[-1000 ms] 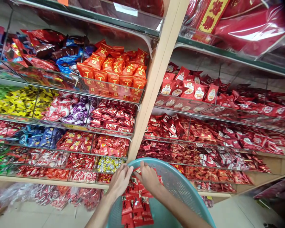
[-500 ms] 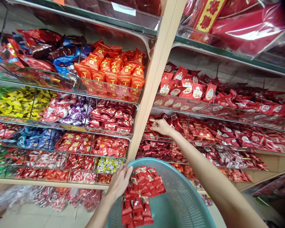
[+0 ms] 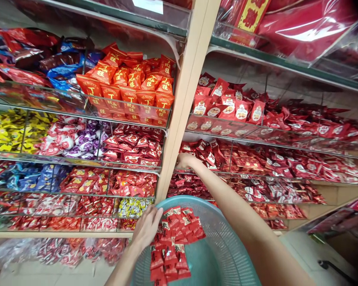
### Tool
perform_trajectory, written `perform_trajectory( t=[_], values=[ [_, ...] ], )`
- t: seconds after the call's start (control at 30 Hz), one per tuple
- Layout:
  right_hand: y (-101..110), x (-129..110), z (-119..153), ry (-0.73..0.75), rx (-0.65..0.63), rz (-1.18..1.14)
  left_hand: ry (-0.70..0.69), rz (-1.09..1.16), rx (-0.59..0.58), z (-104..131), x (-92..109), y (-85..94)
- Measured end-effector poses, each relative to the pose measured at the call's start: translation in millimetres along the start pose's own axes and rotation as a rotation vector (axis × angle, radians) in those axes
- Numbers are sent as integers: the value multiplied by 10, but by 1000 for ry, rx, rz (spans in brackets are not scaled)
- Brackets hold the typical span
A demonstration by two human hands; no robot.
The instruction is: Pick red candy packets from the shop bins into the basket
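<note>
My left hand (image 3: 147, 228) grips the left rim of a teal plastic basket (image 3: 231, 238), thumb lying along the top edge. Inside it, on the left, lies a cluster of small red candy packets (image 3: 173, 238) with black lettering on cream patches. My right hand (image 3: 185, 161) reaches into a shelf compartment at the wooden post, its fingers curled. What those fingers hold, if anything, is hidden. Just right of that hand are dark red wrapped sweets (image 3: 207, 151) in the same row.
A wooden post (image 3: 183, 99) divides the shelves. Clear shelf fronts edge the rows of sweets, with orange-red packets (image 3: 128, 85) upper left and red packets (image 3: 226, 105) upper right. Plastic bags of sweets (image 3: 74, 250) lie below the left shelves.
My right hand has moved left and slightly down, closer to the post, its fingers less visible. The left hand still grips the basket. The view has shifted a little.
</note>
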State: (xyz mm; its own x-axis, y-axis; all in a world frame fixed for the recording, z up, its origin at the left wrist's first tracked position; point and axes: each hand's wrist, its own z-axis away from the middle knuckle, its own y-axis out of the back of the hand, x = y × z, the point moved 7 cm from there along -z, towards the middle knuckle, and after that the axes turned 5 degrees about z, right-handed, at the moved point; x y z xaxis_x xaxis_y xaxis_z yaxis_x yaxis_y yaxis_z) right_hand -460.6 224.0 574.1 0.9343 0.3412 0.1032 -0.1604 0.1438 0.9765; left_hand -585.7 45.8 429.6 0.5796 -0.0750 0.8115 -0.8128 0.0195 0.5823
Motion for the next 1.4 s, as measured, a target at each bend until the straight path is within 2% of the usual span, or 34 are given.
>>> perform_trajectory(
  t=[0.33,0.5,0.6,0.7,0.8,0.9,1.0,1.07,1.13,1.23,1.3,1.4],
  values=[
    [130,158,217,-112,154,-35,-24,-12,-1,6,36,-5],
    [298,259,452,-129,274,-36,-10,-11,11,12,40,-1],
    [490,295,725,-85,399,-59,2,-33,16,4,32,-5],
    [704,291,1166,2,589,-146,9,-40,14,-9,16,-15],
    [719,222,1645,118,700,-293,20,-25,26,-15,-9,-14],
    [379,51,1902,248,599,-494,36,-2,33,-18,-33,-20],
    [-210,-229,1896,344,395,-598,33,15,41,-24,-43,-30],
    [-588,-438,1826,391,335,-568,27,21,47,-31,-53,-36],
    [-877,-653,1762,460,371,-438,18,23,44,-36,-67,-44],
    [-1156,-926,1725,571,536,-86,16,19,31,-41,-93,-52],
    [-1266,-1025,1715,630,615,96,24,15,30,-41,-104,-45],
    [-1309,-1025,1679,660,655,193,7,24,33,-36,-77,-28]
  ],
)
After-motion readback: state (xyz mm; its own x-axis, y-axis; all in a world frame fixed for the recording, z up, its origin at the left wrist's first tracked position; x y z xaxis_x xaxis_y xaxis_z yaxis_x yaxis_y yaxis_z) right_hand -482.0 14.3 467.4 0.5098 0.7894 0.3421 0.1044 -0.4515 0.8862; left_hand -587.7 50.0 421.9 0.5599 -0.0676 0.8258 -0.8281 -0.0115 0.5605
